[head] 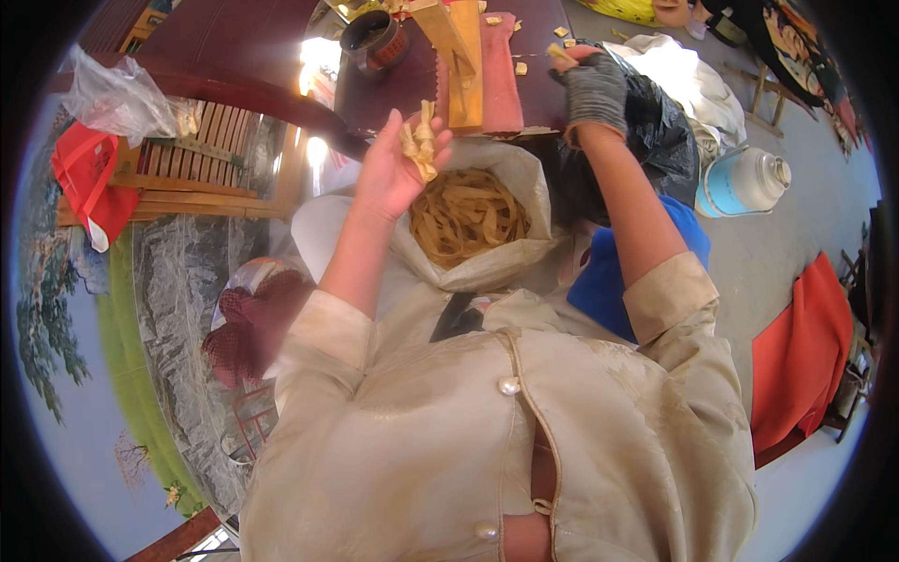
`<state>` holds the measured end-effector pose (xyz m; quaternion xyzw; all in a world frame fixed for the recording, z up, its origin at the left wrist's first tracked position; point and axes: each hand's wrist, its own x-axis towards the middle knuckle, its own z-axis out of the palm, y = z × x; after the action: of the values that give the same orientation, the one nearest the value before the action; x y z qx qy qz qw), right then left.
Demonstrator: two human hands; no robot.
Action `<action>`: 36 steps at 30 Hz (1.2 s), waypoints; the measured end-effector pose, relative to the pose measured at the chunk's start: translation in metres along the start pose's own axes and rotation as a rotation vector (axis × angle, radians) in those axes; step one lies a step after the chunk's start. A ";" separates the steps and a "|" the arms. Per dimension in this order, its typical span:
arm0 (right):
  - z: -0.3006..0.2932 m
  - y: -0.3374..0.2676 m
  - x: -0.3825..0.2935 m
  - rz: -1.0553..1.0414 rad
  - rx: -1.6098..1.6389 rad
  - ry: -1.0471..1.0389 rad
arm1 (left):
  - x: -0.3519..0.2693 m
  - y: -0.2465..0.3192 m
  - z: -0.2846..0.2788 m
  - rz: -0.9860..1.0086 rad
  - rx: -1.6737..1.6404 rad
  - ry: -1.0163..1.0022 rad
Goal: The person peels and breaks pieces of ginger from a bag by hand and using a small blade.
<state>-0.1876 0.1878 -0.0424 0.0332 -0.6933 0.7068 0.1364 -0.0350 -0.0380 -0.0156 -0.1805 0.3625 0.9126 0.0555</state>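
Observation:
My bare left hand (402,163) is palm up with several knotted pale-yellow strips (420,140) lying on the palm and against the fingers. My right hand (590,84), in a grey knitted glove with bare fingertips, pinches a small yellow piece (558,53) at the table's right edge. Between the hands, a wooden stand (465,84) with an upright post rests on the dark red table (548,21), beside a pink cloth (500,77). Small yellow pieces (520,69) lie around the cloth. Below, an open white woven sack (530,179) holds many tan strips (467,214).
A dark cup (373,41) stands on the table at the left. A black plastic bag (657,133), a white cloth bundle (692,81) and a blue-and-white thermos flask (744,183) are at the right. A wooden slatted chair (200,151) and a clear plastic bag (123,95) are at the left.

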 end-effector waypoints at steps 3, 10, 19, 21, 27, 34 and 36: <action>-0.032 -0.021 0.012 0.163 0.046 0.227 | -0.013 -0.001 0.015 0.009 -0.146 -0.080; -0.047 -0.018 -0.003 0.180 -0.440 0.086 | -0.017 -0.012 0.025 0.056 -0.190 -0.126; 0.002 -0.044 -0.102 -0.088 -0.218 -0.798 | -0.020 -0.025 0.035 0.154 -0.250 -0.005; 0.009 -0.032 -0.111 -0.093 -0.130 -0.778 | -0.018 -0.029 0.042 0.151 -0.258 0.020; 0.015 -0.041 -0.105 0.244 0.103 -0.785 | -0.004 -0.037 0.029 0.235 -0.071 0.119; 0.011 -0.033 -0.082 -0.397 -0.243 -0.574 | -0.006 -0.034 0.021 0.060 0.183 0.113; 0.011 -0.033 -0.076 -0.520 -0.324 -0.581 | -0.004 -0.031 0.024 0.049 0.197 0.102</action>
<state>-0.1086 0.1660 -0.0278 0.3829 -0.7736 0.4921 0.1125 -0.0308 0.0010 -0.0178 -0.2115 0.4569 0.8634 0.0322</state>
